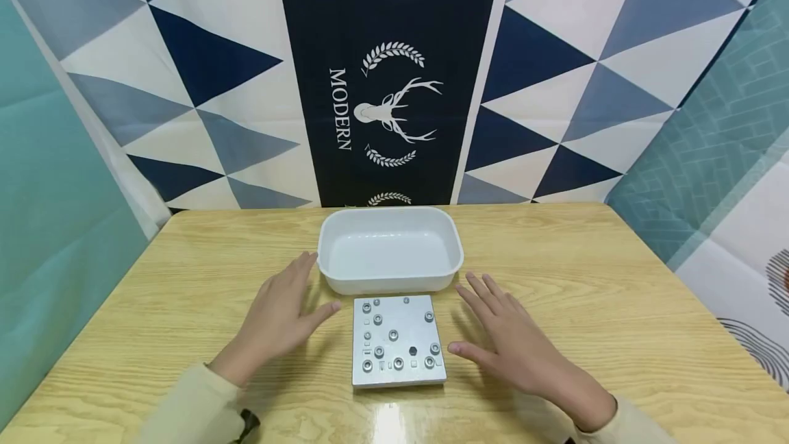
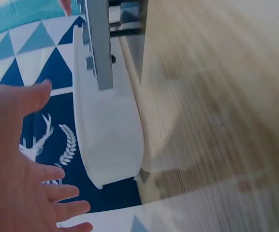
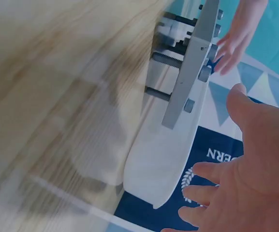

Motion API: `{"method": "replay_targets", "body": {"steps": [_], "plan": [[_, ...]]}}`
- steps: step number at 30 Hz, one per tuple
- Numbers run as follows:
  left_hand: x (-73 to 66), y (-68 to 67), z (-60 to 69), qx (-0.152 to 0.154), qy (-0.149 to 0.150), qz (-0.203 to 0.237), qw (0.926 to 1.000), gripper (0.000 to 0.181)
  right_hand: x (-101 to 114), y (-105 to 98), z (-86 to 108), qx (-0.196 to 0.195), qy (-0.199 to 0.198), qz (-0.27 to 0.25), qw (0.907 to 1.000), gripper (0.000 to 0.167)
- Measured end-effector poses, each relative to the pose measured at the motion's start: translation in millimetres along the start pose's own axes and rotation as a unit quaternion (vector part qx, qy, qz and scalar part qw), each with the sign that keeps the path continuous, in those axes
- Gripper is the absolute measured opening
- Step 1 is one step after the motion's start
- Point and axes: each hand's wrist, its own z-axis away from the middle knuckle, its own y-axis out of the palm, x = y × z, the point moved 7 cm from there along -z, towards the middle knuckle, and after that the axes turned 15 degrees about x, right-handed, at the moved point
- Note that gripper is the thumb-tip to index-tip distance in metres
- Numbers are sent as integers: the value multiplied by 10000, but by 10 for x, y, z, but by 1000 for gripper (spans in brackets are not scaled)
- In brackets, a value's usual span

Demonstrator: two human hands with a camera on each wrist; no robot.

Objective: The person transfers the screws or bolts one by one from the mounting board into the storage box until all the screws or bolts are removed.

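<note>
A square metal plate point(image 1: 399, 348) lies on the wood-grain surface point(image 1: 616, 307), in front of the person and between the two hands. Silver socket-head screws point(image 1: 393, 335) stand in its upper face, scattered near its edges and around its middle, among small raised or recessed marks too small to tell apart. In the right wrist view, threaded shanks point(image 3: 167, 60) come out of the plate's underside, towards the surface.

The left hand point(image 1: 277, 321) is in the air to the left of the plate, its fingers point(image 2: 64, 193) wide apart and holding nothing, the thumb pointing towards the plate's far left corner. The right hand point(image 1: 511, 341) is to the right of the plate, its fingers point(image 3: 202, 194) likewise spread and holding nothing, with the thumb nearest the plate's right edge. A gap shows between each hand and the plate.

Just beyond the plate is a white rectangular dish point(image 1: 391, 259) with rounded corners, its inside facing up. Farther behind the plate hangs a patterned cloth point(image 1: 530, 40) of blue and white triangles, with a dark band point(image 1: 382, 156) bearing a deer's head, leaf sprays and the word MODERN.
</note>
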Motion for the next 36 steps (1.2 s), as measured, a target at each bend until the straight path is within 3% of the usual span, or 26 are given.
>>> {"method": "replay_targets", "body": {"steps": [6,15,24,36], "plan": [[178,-38,-293,220,-476,1126,9923,68,83,9,-50,-1,-287,-96,9995,78],[409,24,-592,517,-1206,2439,9609,61,142,55,-132,-21,-503,-355,9981,81],[545,22,-717,322,-1467,3483,9253,42,184,50,-195,132,-659,-433,9968,77],[574,42,-743,418,-1554,4154,8953,34,217,-17,-307,-58,-778,-411,9961,67]]}}
